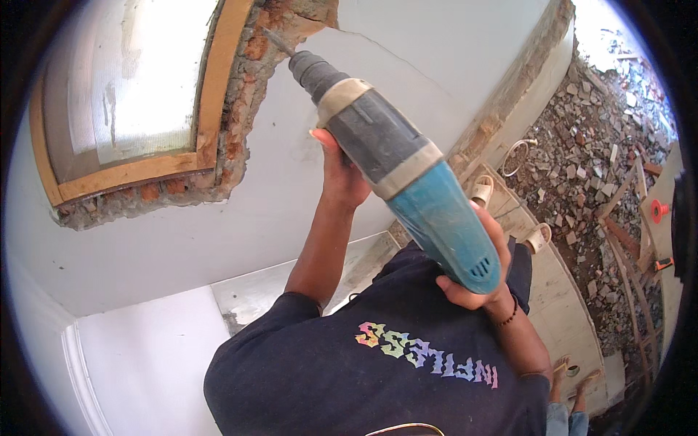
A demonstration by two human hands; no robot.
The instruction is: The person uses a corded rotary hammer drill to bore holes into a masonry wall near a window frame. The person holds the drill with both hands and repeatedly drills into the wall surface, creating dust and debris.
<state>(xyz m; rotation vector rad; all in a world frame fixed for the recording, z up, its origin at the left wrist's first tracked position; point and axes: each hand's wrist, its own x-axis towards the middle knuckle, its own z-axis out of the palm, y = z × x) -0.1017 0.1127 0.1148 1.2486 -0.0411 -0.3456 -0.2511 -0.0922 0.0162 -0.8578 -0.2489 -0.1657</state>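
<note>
A teal and dark grey rotary hammer (407, 171) slants up and to the left across the view. My left hand (345, 174) is closed around the underside of its front body, thumb showing along the near side. At the rear end, my right hand (488, 265) grips the handle, partly hidden behind the teal casing. A metal bit (278, 41) projects from the black chuck, its tip by the exposed brickwork (251, 94) beside the window. Whether the tip touches the brick, I cannot tell.
A wooden window frame (138, 174) is edged by broken masonry. A crack (392, 54) crosses the white wall. Sandalled feet (483, 189) stand on a pale board (556, 298). Rubble (582, 174) lies at right, with timber strips and an orange tape measure (663, 264). Another person's legs (567, 414) show lower right.
</note>
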